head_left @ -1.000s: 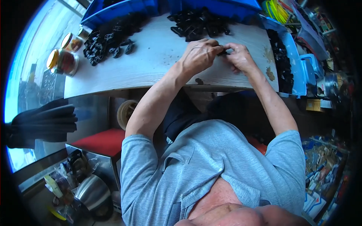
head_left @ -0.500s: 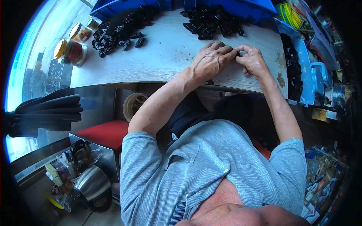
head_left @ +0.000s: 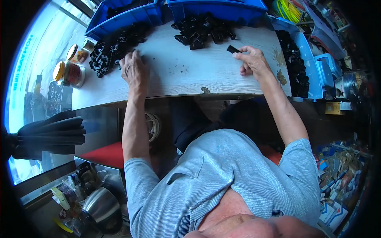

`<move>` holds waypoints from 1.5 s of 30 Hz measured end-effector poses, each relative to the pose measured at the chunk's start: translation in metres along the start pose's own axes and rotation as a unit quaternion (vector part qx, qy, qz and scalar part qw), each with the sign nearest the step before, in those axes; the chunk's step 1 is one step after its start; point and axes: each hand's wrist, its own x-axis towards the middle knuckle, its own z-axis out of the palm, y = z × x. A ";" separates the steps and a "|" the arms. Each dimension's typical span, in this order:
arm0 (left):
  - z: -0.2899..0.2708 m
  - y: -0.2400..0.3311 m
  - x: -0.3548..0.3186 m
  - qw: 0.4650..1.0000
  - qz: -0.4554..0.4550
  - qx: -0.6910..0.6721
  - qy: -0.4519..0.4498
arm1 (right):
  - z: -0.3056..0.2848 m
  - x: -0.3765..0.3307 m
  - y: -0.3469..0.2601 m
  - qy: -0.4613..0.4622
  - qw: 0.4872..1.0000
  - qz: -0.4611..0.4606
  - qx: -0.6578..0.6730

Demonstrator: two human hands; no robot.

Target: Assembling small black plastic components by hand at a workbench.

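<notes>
My right hand [head_left: 253, 62] is raised over the right part of the table, pinching a small black oblong plastic part [head_left: 233, 49] between thumb and index finger. The part's free end points away to the left. At the left, my left hand [head_left: 135, 72] reaches palm down to the edge of a pile of small black plastic parts with metallic-looking details [head_left: 104, 55]. Its fingers are bent and somewhat apart, with the thumb mostly hidden. A second pile of black plastic parts [head_left: 204, 29] lies at the table's far middle.
Two blue bins [head_left: 218, 12] [head_left: 126, 20] stand behind the piles. Jars with lids [head_left: 70, 74] sit at the table's left edge. A light blue tray [head_left: 313, 75] of black parts adjoins the right edge. Dark crumbs [head_left: 178, 71] dot the white tabletop [head_left: 170, 85].
My hands were together near the table's front; now they are apart. The left has moved left to the pile, while the right holds the black part out in plain sight. The view has shifted slightly.
</notes>
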 end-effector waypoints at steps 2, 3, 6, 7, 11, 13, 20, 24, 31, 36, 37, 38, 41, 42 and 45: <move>0.003 -0.010 -0.002 0.997 0.010 0.014 -0.076 | -0.010 0.008 0.004 0.030 0.999 -0.008 0.029; 0.004 -0.012 -0.002 0.997 0.006 0.017 -0.075 | -0.016 0.012 0.006 0.061 0.996 -0.014 0.057; 0.002 0.001 -0.008 0.993 0.064 -0.043 -0.094 | -0.047 0.031 0.005 0.148 0.986 0.000 0.081; 0.001 0.009 -0.010 0.993 0.062 -0.044 -0.094 | -0.062 0.039 0.006 0.178 0.979 -0.001 0.095; -0.017 0.030 -0.013 0.981 0.061 -0.145 -0.112 | -0.087 0.055 0.009 0.255 0.958 -0.010 0.129; -0.020 0.028 -0.011 0.969 0.071 -0.185 -0.146 | -0.082 0.054 0.008 0.221 0.968 -0.013 0.118; -0.021 0.029 -0.002 0.959 0.163 -0.156 -0.170 | -0.039 0.055 -0.007 0.083 0.996 -0.037 0.008; -0.024 0.031 -0.001 0.951 0.200 -0.139 -0.189 | -0.026 0.069 -0.008 0.032 0.997 -0.052 -0.057; -0.017 0.027 -0.001 0.953 0.200 -0.164 -0.156 | -0.006 0.068 -0.018 0.021 0.989 -0.075 -0.127; -0.016 0.036 0.011 0.945 0.107 -0.197 -0.239 | -0.005 0.067 -0.017 0.040 0.984 -0.073 -0.160; -0.013 0.035 0.008 0.945 0.107 -0.197 -0.238 | -0.004 0.068 -0.016 0.040 0.983 -0.074 -0.161; -0.008 0.034 0.003 0.954 0.092 -0.206 -0.198 | -0.004 0.068 -0.014 0.037 0.987 -0.086 -0.128; -0.007 0.042 -0.007 0.961 0.107 -0.210 -0.142 | -0.005 0.071 -0.010 0.053 0.992 -0.091 -0.076; -0.008 0.047 -0.010 0.961 0.136 -0.204 -0.128 | -0.006 0.072 -0.009 0.070 0.992 -0.086 -0.055; -0.005 0.052 -0.016 0.964 0.153 -0.178 -0.125 | -0.006 0.077 -0.010 0.067 0.995 -0.036 -0.067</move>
